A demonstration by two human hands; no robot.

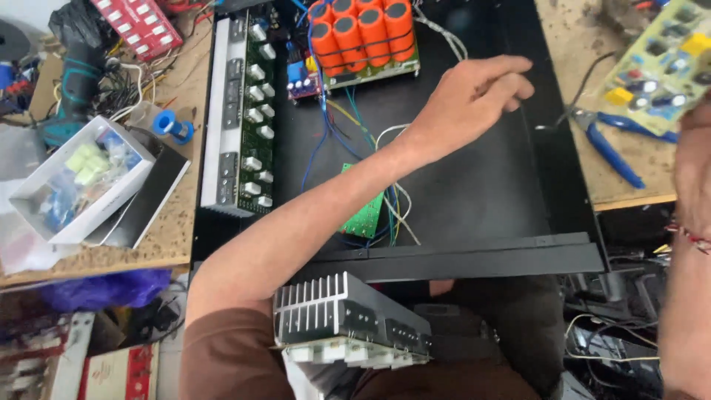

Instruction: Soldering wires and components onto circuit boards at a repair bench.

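My left hand [474, 92] reaches across the open black amplifier chassis [474, 200], fingers curled loosely, grasping nothing, at its right wall near the white wire bundle [443, 33]. Right hand: only the forearm shows; can't tell its state. Looks like wiring stage; next move calls for a fine pinch on a wire.

Count: eight orange capacitors [363, 30], one green board [364, 215], one blue pliers [611, 144] at bench's right edge, one finned heatsink module [348, 318] on my lap.

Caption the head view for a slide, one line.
Left hand reaches across the open black chassis near orange capacitors; a finned heatsink module rests on the lap.
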